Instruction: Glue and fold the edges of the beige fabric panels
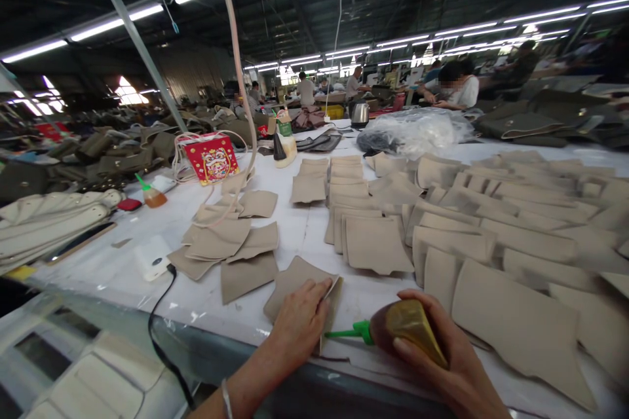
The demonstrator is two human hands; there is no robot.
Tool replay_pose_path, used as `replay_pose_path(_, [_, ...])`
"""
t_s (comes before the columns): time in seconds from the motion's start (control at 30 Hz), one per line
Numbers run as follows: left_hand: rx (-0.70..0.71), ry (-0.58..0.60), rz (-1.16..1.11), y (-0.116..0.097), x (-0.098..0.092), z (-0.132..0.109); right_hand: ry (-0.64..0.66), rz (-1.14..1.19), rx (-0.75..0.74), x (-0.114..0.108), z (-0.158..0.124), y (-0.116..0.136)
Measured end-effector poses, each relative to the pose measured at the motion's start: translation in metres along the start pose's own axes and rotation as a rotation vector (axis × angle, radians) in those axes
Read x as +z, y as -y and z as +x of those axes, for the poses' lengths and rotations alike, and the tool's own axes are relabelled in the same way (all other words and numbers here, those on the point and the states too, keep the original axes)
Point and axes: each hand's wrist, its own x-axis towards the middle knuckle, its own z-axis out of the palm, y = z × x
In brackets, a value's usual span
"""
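Observation:
My left hand (301,319) rests on a beige leather-like piece (295,278) near the table's front edge. Its fingers are held together at the right edge of that piece, where another layer shows beneath. A squeeze bottle of amber liquid (413,327) lies tilted in my right hand (449,347), which is wrapped round it. The bottle's thin green nozzle (344,332) points left, close to the piece's right edge beside my left hand. Whether its tip touches the piece I cannot tell. Loose beige pieces (248,275) lie just beyond my left hand.
Overlapping rows of beige pieces (511,314) cover the table's right side. At left are a second green-tipped bottle (153,195), a white device (152,258) with a black cable (154,314), and a red packet (213,158). A pale hose (236,46) hangs down. Other people work farther back.

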Motion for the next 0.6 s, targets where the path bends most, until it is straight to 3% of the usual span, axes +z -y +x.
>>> replay_pose_path(0.13, [0.003,-0.006,0.009,0.000,0.000,0.000,0.065,0.031,0.001,0.000,-0.002,-0.003])
replay_pose_path(0.3, [-0.003,-0.011,0.026,0.000,0.002,0.000,-0.015,0.022,0.017,-0.001,0.000,0.000])
replay_pose_path(0.47, [-0.006,-0.011,0.036,0.000,0.003,0.000,0.063,0.067,0.030,-0.001,0.000,0.007])
replay_pose_path(0.6, [-0.002,-0.007,0.034,-0.001,0.002,-0.001,0.017,0.021,0.005,-0.002,0.003,0.004])
